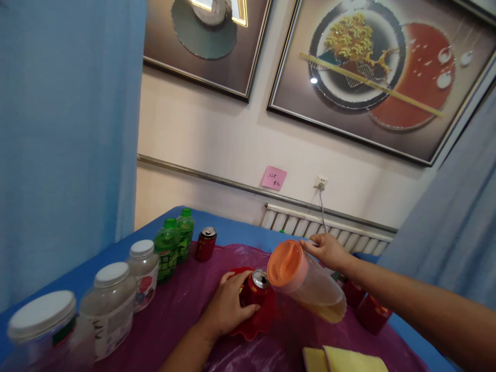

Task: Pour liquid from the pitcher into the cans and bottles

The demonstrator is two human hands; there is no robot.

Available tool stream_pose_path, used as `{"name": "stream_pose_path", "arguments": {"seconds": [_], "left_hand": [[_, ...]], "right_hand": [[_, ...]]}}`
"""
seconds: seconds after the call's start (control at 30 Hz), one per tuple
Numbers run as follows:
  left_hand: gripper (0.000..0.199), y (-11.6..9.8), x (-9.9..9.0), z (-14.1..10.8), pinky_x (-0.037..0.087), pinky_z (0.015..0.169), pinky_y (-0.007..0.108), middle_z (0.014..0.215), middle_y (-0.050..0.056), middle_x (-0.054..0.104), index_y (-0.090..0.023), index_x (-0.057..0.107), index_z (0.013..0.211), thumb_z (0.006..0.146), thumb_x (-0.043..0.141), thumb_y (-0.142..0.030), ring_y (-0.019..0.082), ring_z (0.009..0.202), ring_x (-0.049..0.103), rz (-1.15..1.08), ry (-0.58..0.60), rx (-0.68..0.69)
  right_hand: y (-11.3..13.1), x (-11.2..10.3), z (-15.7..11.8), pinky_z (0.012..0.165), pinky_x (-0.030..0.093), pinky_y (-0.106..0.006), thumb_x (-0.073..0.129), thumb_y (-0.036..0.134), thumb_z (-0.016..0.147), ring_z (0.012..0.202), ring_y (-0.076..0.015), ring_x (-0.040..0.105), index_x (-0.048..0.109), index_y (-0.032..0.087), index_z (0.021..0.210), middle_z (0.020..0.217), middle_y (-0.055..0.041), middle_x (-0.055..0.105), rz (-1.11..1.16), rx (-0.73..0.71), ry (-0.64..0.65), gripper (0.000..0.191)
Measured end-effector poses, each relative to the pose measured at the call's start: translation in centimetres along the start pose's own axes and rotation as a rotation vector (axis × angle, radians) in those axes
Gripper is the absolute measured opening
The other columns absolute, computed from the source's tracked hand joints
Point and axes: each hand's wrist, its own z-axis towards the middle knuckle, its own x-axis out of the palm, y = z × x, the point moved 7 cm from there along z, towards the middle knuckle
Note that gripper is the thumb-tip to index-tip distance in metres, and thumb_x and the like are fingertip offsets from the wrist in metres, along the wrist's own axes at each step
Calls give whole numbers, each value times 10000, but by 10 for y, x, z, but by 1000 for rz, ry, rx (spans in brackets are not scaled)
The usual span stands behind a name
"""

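Observation:
My left hand (228,305) is wrapped round a red can (254,290) that stands upright on a red scalloped dish (251,328). Its silver top faces up. In my right hand (325,250) is a clear pitcher (313,289) with an orange lid, held by its handle. The pitcher tilts to the left, its lid close beside the can's top, and some yellowish liquid lies along its lower side. Whether any liquid is flowing out cannot be made out.
Jars with white lids (110,305), green bottles (168,250) and a red can (206,244) line the left side. More red cans (372,313) stand at the right, behind my right forearm. A yellow cloth (351,360) lies at the front on the purple cover (174,325).

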Motion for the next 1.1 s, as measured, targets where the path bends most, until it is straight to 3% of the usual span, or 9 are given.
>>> {"name": "stream_pose_path", "arguments": {"seconds": [1.1], "left_hand": [[763, 2, 2, 1, 331, 1159, 534, 1361, 98, 656, -226, 591, 1342, 620, 838, -265, 353, 1289, 539, 13, 39, -16]], "right_hand": [[2, 3, -1, 447, 183, -251, 504, 637, 823, 480, -93, 285, 349, 232, 534, 487, 54, 319, -3, 7, 17, 522]]}}
